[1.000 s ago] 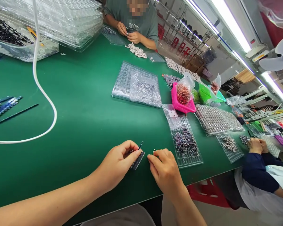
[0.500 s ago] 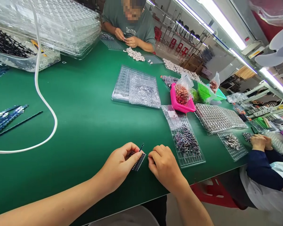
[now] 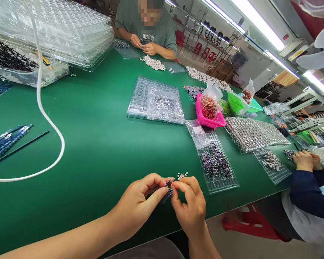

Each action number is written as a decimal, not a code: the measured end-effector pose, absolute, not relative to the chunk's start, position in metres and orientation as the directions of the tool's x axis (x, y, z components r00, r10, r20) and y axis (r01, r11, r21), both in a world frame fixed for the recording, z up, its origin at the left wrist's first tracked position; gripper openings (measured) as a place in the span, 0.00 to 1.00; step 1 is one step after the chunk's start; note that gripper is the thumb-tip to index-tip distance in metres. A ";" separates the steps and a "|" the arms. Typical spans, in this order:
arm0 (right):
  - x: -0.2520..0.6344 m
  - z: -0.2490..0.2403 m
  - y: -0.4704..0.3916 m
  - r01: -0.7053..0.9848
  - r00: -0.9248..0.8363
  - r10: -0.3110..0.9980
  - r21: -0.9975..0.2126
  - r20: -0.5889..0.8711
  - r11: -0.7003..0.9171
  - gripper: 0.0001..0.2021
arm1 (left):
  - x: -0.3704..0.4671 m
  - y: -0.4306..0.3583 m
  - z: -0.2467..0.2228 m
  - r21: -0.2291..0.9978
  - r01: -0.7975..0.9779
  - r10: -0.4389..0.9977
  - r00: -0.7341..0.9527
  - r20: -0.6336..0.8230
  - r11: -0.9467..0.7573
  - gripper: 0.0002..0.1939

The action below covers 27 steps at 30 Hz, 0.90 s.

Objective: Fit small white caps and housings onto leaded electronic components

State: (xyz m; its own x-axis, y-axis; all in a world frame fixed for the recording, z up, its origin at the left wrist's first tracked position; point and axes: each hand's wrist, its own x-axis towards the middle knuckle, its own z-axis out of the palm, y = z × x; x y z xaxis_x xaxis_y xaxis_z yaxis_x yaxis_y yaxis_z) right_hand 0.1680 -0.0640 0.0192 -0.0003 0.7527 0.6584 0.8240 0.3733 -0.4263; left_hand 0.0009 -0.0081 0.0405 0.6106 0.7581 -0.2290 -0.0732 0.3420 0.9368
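Note:
My left hand [image 3: 140, 203] is closed on a small bundle of dark strips [image 3: 166, 195], held just above the green table [image 3: 102, 144]. One short strip sticks up past the thumb. My right hand [image 3: 190, 203] meets the strips' right end, its thumb and forefinger pinched together. Whatever lies between those fingertips is too small to make out. Just beyond the right hand sits a little pile of small pale ring-like parts [image 3: 182, 176]. To its right stands a clear tray [image 3: 213, 187] heaped with thin-stemmed dark parts [image 3: 216, 161].
Blue-black strips [image 3: 10, 144] and a white cable [image 3: 61, 138] lie at left, below stacked clear trays [image 3: 78, 46]. A bagged tray stack [image 3: 140, 97], a pink basket [image 3: 212, 120] and filled trays [image 3: 248, 135] stand beyond. Co-workers sit opposite and at right.
My right hand has moved in against the strips' end, and its fingertips now meet the left hand's. The pile of pale parts behind it has come into sight. The view has shifted slightly.

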 end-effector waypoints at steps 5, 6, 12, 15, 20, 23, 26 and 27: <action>0.170 0.019 -0.066 0.842 0.003 0.743 -0.402 0.669 0.359 0.11 | 0.001 -0.008 0.042 0.945 -0.061 0.772 0.595 -0.223 0.320 0.09; 0.169 0.019 -0.066 0.844 -0.004 0.741 -0.395 0.671 0.363 0.11 | 0.001 -0.009 0.042 0.945 -0.065 0.773 0.594 -0.221 0.320 0.08; 0.168 0.018 -0.066 0.844 -0.020 0.741 -0.385 0.671 0.372 0.10 | 0.000 -0.012 0.041 0.933 -0.076 0.761 0.604 -0.238 0.352 0.08; 0.169 0.017 -0.067 0.837 -0.014 0.737 -0.395 0.676 0.378 0.11 | -0.001 -0.013 0.042 0.931 -0.074 0.757 0.606 -0.243 0.358 0.08; 0.169 0.018 -0.071 0.820 0.015 0.733 -0.427 0.680 0.381 0.13 | -0.003 -0.012 0.045 0.913 -0.086 0.749 0.605 -0.270 0.399 0.10; 0.169 0.019 -0.072 0.806 0.034 0.733 -0.453 0.680 0.382 0.14 | -0.002 -0.011 0.047 0.916 -0.074 0.754 0.596 -0.276 0.393 0.10; 0.169 0.019 -0.072 0.796 0.053 0.734 -0.472 0.677 0.378 0.14 | 0.000 -0.010 0.048 0.916 -0.081 0.753 0.600 -0.269 0.392 0.11; 0.169 0.020 -0.072 0.793 0.061 0.736 -0.480 0.674 0.374 0.13 | 0.000 -0.010 0.048 0.915 -0.088 0.751 0.604 -0.266 0.395 0.11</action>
State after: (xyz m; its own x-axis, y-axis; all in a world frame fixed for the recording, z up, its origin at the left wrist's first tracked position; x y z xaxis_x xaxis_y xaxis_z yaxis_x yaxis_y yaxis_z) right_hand 0.1689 -0.0717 0.0196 0.0606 0.7364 0.6738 0.7933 0.3742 -0.4803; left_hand 0.0000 -0.0102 0.0483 0.6042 0.7510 -0.2663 -0.0877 0.3949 0.9145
